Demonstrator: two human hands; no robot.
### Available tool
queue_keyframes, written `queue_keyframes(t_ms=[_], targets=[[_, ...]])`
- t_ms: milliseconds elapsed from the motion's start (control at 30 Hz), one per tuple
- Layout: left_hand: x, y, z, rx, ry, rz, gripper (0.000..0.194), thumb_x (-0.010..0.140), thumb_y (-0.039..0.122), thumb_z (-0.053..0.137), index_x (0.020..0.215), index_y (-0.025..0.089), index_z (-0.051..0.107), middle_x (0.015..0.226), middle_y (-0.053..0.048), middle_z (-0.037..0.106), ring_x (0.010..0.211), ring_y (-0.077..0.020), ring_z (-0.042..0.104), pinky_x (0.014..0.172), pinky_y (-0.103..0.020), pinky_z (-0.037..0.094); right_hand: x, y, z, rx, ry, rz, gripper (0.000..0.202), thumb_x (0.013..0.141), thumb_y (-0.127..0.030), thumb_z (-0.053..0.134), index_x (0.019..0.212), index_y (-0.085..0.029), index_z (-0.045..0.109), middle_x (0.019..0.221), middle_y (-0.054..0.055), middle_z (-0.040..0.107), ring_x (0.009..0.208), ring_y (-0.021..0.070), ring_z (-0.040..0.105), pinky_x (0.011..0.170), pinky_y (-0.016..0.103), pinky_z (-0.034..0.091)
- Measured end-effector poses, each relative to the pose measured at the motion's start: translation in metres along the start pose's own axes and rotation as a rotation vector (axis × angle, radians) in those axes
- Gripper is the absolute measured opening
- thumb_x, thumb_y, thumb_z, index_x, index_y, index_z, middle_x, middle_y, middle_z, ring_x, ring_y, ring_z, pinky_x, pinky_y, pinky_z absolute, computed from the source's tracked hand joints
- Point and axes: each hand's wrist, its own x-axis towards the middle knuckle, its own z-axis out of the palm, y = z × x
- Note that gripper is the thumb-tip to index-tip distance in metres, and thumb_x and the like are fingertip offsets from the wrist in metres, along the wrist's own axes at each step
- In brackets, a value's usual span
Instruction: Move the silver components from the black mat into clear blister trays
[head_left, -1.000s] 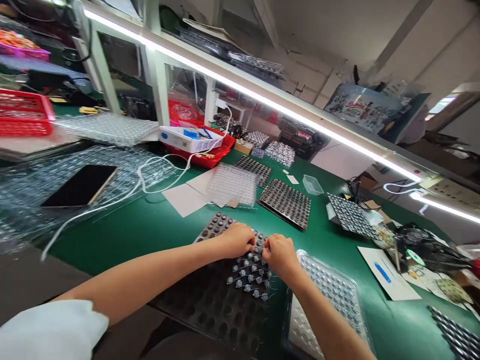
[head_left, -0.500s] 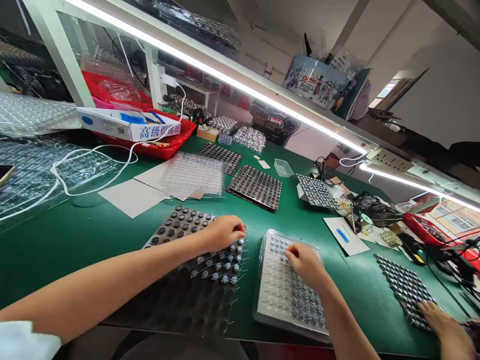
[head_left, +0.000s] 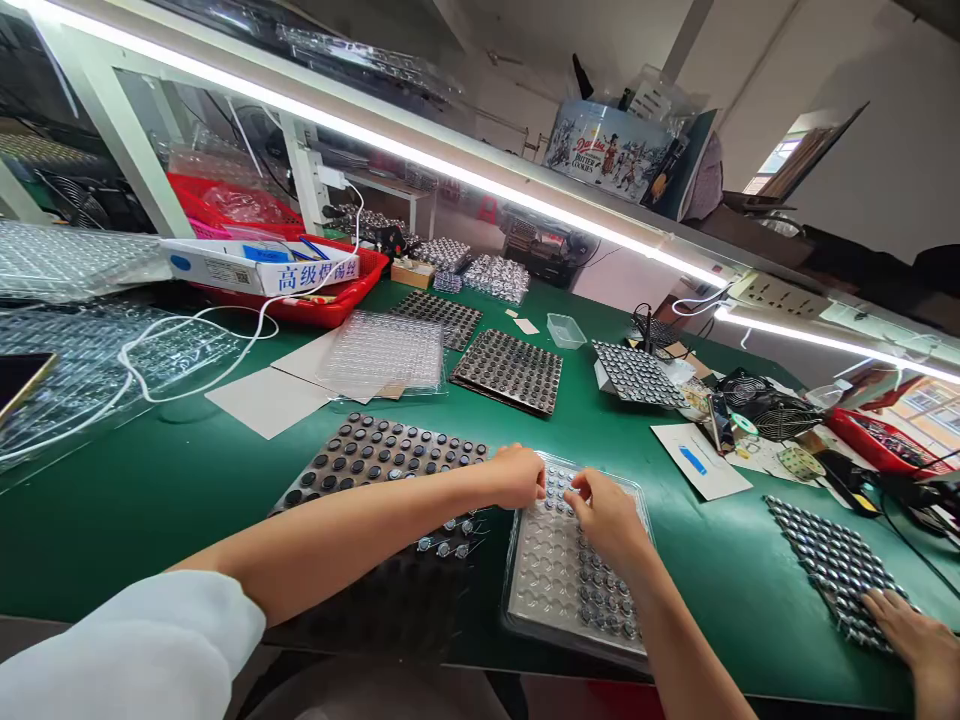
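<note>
Over tray (head_left: 541,578), left hand (head_left: 519,476), right hand (head_left: 609,512)

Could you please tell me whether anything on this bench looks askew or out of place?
I see nothing spilled or damaged. The white cable lies in loose loops, partly over the clear plastic at left, which looks untidy and might snag.

Shelf (head_left: 679,232): slants across my feed.
Tubes (head_left: 555,213): lit, running beneath the shelf.
Bench (head_left: 720,570): green-topped, below the shelf.
Wall (head_left: 892,205): pale, I see it beyond the shelf.
Windows (head_left: 780,155): one above the shelf's right part, another below.
</note>
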Motion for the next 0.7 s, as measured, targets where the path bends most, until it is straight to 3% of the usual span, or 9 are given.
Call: queue_keyframes(t_ms=[133,300,400,533,633,700], targets=[[0.010,0.016,-0.001,0.095,-0.054,-0.028,0.009,0.067,0.025,0.068,0.074,0.020,0.070,0.086,-0.009,0.069,0.097,-0.0277,0.058,0.082,-0.035,0.045,-0.010,0.013,-0.002,0.055,-0.009,0.004,0.017,0.083,-0.036,0.049,0.089,-0.023,0.058,0.087,0.003,0.066,0.081,0.0196,0.059,0.069,0.029,0.037],[0.014,0.016,-0.005,0.117,-0.049,-0.066,0.037,0.060,0.036,0.077,0.091,0.019,0.066,0.102,-0.011,0.067,0.101,-0.0290,0.058,0.083,-0.034,0.046,-0.013,0.016,-0.002,0.056,-0.011,-0.032,0.018,0.083,-0.036,0.047,0.087,-0.023,0.059,0.088,0.003,0.067,0.080,0.0194,0.060,0.070,0.031,0.040],[-0.004,-0.008,-0.016,-0.007,0.014,-0.029,0.044,0.069,0.042,0.071,0.105,0.021,0.059,0.110,-0.009,0.064,0.097,-0.0239,0.060,0.076,-0.028,0.046,-0.011,0.014,-0.006,0.059,-0.009,-0.068,0.020,0.083,-0.037,0.047,0.089,-0.023,0.060,0.089,0.003,0.067,0.080,0.0196,0.060,0.072,0.031,0.041],[-0.056,-0.062,-0.039,-0.132,0.163,0.006,0.029,0.080,0.036,0.059,0.105,0.022,0.059,0.106,-0.004,0.065,0.091,-0.0183,0.061,0.071,-0.024,0.044,-0.006,0.003,-0.007,0.077,-0.038,-0.101,0.025,0.083,-0.041,0.049,0.093,-0.024,0.062,0.093,0.004,0.068,0.083,0.0205,0.060,0.076,0.033,0.042],[-0.091,-0.099,-0.050,-0.139,0.230,-0.032,0.021,0.081,0.032,0.056,0.098,0.021,0.063,0.100,-0.003,0.067,0.089,-0.0179,0.061,0.072,-0.024,0.043,0.003,-0.021,-0.001,0.064,-0.107,-0.186,0.024,0.083,-0.039,0.049,0.093,-0.024,0.065,0.096,0.004,0.068,0.088,0.0214,0.060,0.079,0.033,0.042],[-0.103,-0.113,-0.050,-0.142,0.240,-0.053,0.020,0.081,0.032,0.055,0.094,0.021,0.066,0.098,-0.003,0.068,0.089,-0.0183,0.061,0.074,-0.024,0.043,0.013,-0.045,0.007,0.051,-0.154,-0.257,0.023,0.083,-0.035,0.049,0.094,-0.023,0.065,0.098,0.004,0.068,0.091,0.0211,0.060,0.081,0.032,0.041]])
